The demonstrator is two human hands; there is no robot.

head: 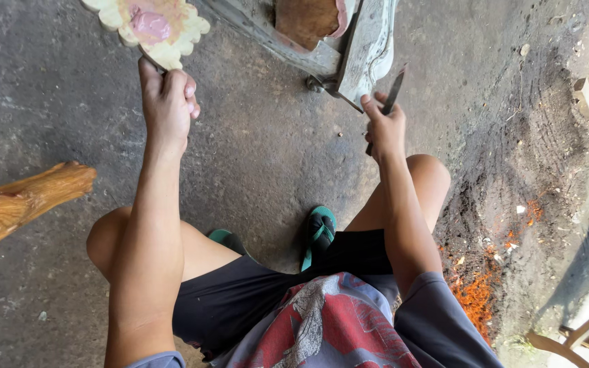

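Holding a flat scalloped board [148, 27] by a thin edge at its bottom, the left hand [166, 102] is clamped shut on it, fingers curled round and thumb up along the back. The board rises just above that grip, cream at the rim, with a smear of pink paste in its middle, so it serves as a sort of palette. The right hand [384, 126] is closed on a narrow dark blade [391, 95], whose tip points up past the fingers toward a carved, greyish wooden piece [359, 48] just beyond it. As I judge it, that piece looks only partly filled: pink shows along one curved edge, the rest bare. Further out lie the concrete floor [260, 157], a green sandal [320, 232] and orange dust [475, 296] by the right elbow.
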